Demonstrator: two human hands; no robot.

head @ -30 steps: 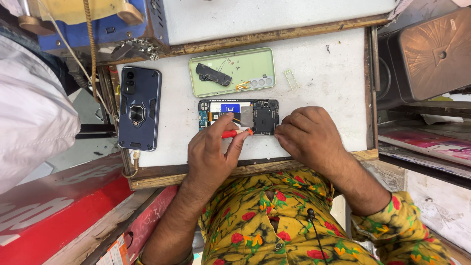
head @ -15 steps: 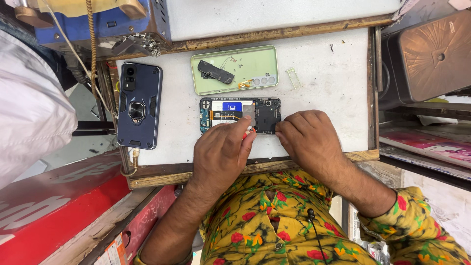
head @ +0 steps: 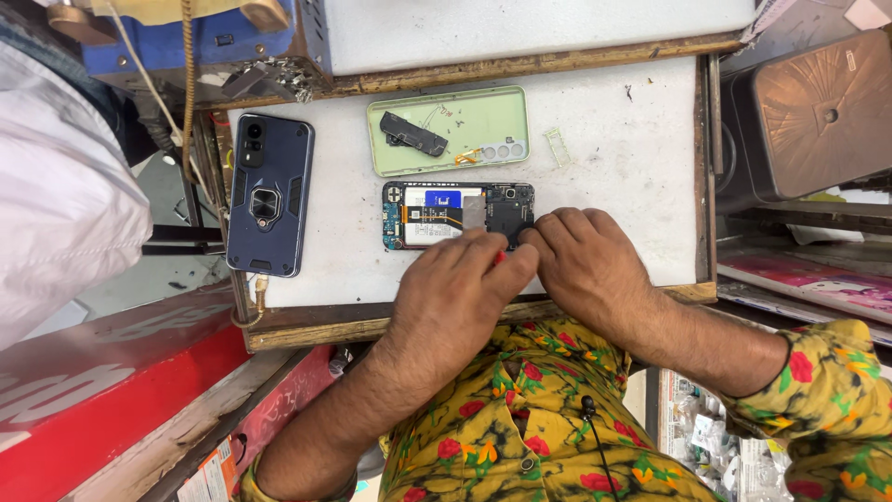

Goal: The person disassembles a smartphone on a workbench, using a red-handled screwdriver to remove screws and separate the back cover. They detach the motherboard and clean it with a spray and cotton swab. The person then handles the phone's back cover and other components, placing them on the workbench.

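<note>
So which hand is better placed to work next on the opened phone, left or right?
Probably the left hand: it holds a red tool at the opened phone. The right hand only rests at the phone's edge.

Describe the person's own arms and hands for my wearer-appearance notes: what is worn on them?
Both hands, left hand and right hand, are bare: no gloves, and no rings or watch show. The forearms are uncovered. A yellow sleeve with red flowers and green leaves covers the right upper arm, matching the shirt.

Matt white worktop [head: 613, 200], rough wooden frame [head: 316, 325], seemingly plastic green cover [head: 483, 121].
</note>
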